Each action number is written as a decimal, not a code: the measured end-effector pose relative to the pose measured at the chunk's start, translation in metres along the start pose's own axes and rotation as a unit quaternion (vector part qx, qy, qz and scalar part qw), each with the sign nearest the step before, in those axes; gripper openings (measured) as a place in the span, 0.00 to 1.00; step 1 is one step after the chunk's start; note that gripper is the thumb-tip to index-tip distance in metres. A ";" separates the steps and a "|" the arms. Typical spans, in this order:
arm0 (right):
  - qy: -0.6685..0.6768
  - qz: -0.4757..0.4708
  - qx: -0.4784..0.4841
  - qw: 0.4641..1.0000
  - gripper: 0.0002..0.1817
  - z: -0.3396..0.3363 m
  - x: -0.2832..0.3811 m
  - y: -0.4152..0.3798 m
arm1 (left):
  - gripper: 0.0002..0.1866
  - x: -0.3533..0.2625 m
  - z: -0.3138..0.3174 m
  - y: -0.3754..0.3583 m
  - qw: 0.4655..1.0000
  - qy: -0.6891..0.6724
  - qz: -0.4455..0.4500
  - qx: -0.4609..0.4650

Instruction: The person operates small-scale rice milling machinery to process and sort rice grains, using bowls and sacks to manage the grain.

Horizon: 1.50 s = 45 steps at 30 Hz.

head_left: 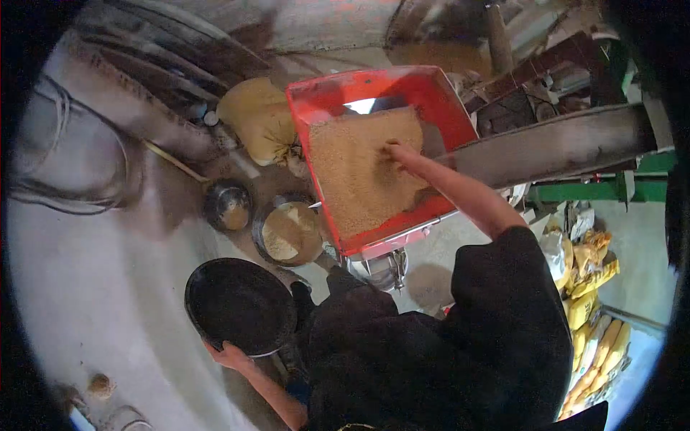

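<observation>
Grain (359,172) fills much of a red hopper (384,77). Over the grain, my right hand (399,154) reaches in from the right and touches or nearly touches its surface; its fingers look apart, and nothing shows in them. At the lower left my left hand (231,355) grips the rim of a black basin (241,305), which is held tilted and looks empty inside. Part of that hand is hidden by the rim.
Left of the hopper stand a pan of pale meal (282,241), a small black bowl (228,206) and a yellowish sack (255,118). A metal chute (553,147) meets the hopper's right side. Yellow sacks (604,345) are piled at the right.
</observation>
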State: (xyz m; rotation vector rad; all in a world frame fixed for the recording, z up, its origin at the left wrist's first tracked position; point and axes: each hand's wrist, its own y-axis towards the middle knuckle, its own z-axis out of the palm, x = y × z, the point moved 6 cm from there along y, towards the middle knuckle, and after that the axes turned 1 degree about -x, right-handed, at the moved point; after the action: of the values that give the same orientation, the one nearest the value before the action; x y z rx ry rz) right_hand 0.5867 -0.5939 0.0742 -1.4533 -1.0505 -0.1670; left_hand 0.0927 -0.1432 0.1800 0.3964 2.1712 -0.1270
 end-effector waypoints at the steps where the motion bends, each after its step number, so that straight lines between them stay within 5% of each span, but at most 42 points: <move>1: -0.182 0.047 -0.128 0.974 0.25 -0.026 -0.003 0.004 | 0.33 -0.007 0.005 0.002 0.999 -0.034 0.006 0.007; 3: -0.240 0.013 -0.076 0.968 0.28 -0.022 -0.018 0.006 | 0.33 -0.015 0.015 0.004 0.997 -0.070 0.017 0.017; 5: -0.112 -0.016 0.073 0.991 0.30 0.008 -0.019 -0.003 | 0.33 -0.016 0.019 0.005 0.994 -0.105 -0.037 0.005; 7: 0.036 0.024 0.183 0.982 0.33 0.026 -0.008 -0.008 | 0.33 -0.040 0.018 0.002 0.999 -0.027 0.012 0.012; 9: 0.103 0.026 0.176 0.979 0.32 0.029 0.033 -0.029 | 0.33 -0.055 0.032 -0.001 0.996 0.038 0.070 0.037; 10: 0.010 -0.065 0.173 0.983 0.29 0.026 0.065 -0.040 | 0.34 -0.048 0.036 0.004 0.997 0.009 0.050 0.055; 11: -0.106 -0.154 0.004 0.982 0.23 0.010 0.090 -0.054 | 0.34 -0.042 0.042 0.009 0.997 -0.019 0.030 0.073; 12: -0.267 -0.288 -0.121 0.912 0.19 -0.001 0.099 -0.038 | 0.34 -0.047 0.049 0.009 0.995 -0.020 0.041 0.088; 13: -0.416 -0.397 -0.236 0.783 0.16 -0.003 0.110 -0.040 | 0.34 -0.053 0.051 0.007 0.994 -0.008 0.053 0.090; 16: -0.386 -0.285 -0.318 0.818 0.13 -0.007 0.119 -0.057 | 0.35 -0.055 0.057 0.005 0.989 -0.028 0.093 0.115; 18: -0.302 -0.367 -0.488 0.732 0.11 0.001 0.148 -0.143 | 0.35 -0.051 0.055 0.002 0.983 -0.053 0.114 0.132; 19: -0.299 -0.361 -0.493 0.733 0.11 0.002 0.140 -0.142 | 0.36 -0.049 0.053 -0.001 0.984 -0.027 0.127 0.125; 21: -0.543 -0.295 -0.481 0.622 0.17 0.016 0.124 -0.133 | 0.36 -0.045 0.045 -0.015 0.982 -0.002 0.141 0.122; 22: -0.541 -0.292 -0.485 0.622 0.17 0.017 0.119 -0.147 | 0.37 -0.046 0.042 -0.023 0.986 -0.026 0.089 0.137; 24: -0.428 -0.171 -0.191 0.866 0.21 0.032 0.096 -0.153 | 0.37 -0.042 0.037 -0.029 0.987 -0.052 0.036 0.148; 25: -0.430 -0.171 -0.191 0.866 0.21 0.043 0.088 -0.162 | 0.37 -0.034 0.032 -0.034 0.982 -0.098 0.016 0.160; 26: -0.392 -0.330 -0.388 0.766 0.21 0.041 0.099 -0.192 | 0.37 -0.023 0.029 -0.043 0.974 -0.147 -0.007 0.172; 27: -0.323 -0.463 -0.554 0.611 0.22 0.046 0.092 -0.233 | 0.37 -0.013 0.024 -0.052 0.973 -0.149 -0.011 0.174; 28: -0.327 -0.460 -0.556 0.610 0.22 0.050 0.078 -0.241 | 0.35 0.009 0.016 -0.054 0.978 -0.121 -0.077 0.152; 29: -0.364 -0.354 -0.358 0.784 0.22 0.055 0.059 -0.214 | 0.33 0.031 0.009 -0.057 0.976 -0.097 -0.144 0.132; 31: -0.368 -0.216 -0.142 0.893 0.23 0.070 0.025 -0.212 | 0.33 0.087 0.003 -0.066 0.972 -0.063 -0.185 0.128; 34: -0.464 -0.273 -0.139 0.832 0.24 0.078 0.019 -0.242 | 0.34 0.191 -0.002 -0.077 0.960 0.044 -0.228 0.159; 36: -0.535 -0.374 -0.359 0.667 0.26 0.068 0.022 -0.268 | 0.35 0.256 0.000 -0.091 0.931 0.139 -0.256 0.218; 40: -0.439 -0.462 -0.260 0.725 0.30 0.046 -0.007 -0.286 | 0.33 0.291 0.011 -0.217 0.843 0.137 -0.268 0.445; 41: -0.436 -0.486 -0.232 0.721 0.30 0.043 -0.015 -0.293 | 0.28 0.259 0.019 -0.261 0.844 0.030 -0.343 0.412; 43: -0.154 -0.586 -0.310 0.732 0.25 -0.003 -0.035 -0.325 | 0.18 0.197 0.027 -0.344 0.781 -0.227 -0.509 0.283; 45: -0.144 -0.583 -0.271 0.752 0.26 -0.032 -0.075 -0.334 | 0.15 0.178 0.032 -0.412 0.826 -0.221 -0.479 0.198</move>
State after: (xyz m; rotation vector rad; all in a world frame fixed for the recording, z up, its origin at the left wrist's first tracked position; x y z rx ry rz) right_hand 0.3357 -0.7211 0.2713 -1.0919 -2.2026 -1.2651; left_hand -0.1144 -0.4971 -0.0039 -0.5061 1.6693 -1.1245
